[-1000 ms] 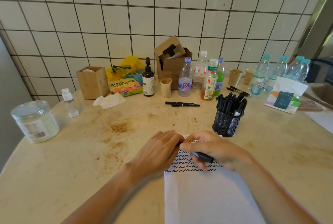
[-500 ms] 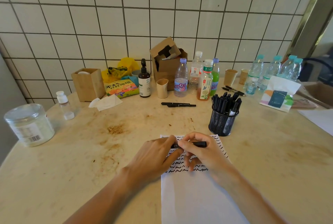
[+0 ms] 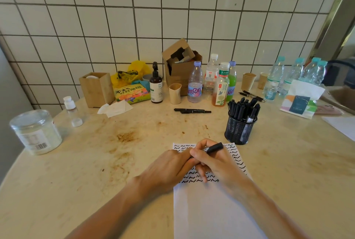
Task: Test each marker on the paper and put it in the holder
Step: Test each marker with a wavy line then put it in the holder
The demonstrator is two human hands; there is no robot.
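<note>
A white paper point(image 3: 213, 210) lies in front of me, its upper part covered with black squiggles. My right hand point(image 3: 215, 163) grips a black marker point(image 3: 214, 148) over the paper, its far end pointing up and right. My left hand point(image 3: 169, 169) touches the marker's near end, fingers closed against my right hand; whether it pinches the cap is hidden. A black mesh holder point(image 3: 240, 131) packed with several black markers stands just right of the paper's top. Two more black markers point(image 3: 192, 111) lie on the table behind the paper.
Bottles point(image 3: 195, 84), paper cups point(image 3: 248, 81), a cardboard box point(image 3: 180, 65), a pump bottle point(image 3: 156, 84) and a wooden box point(image 3: 97, 88) line the tiled wall. A plastic jar point(image 3: 35, 132) sits far left, a tissue pack point(image 3: 300, 100) and pens point(image 3: 251, 95) far right.
The marker has risen from lying low across the paper to a raised, tilted position in my right hand. Both hands stayed together over the squiggles.
</note>
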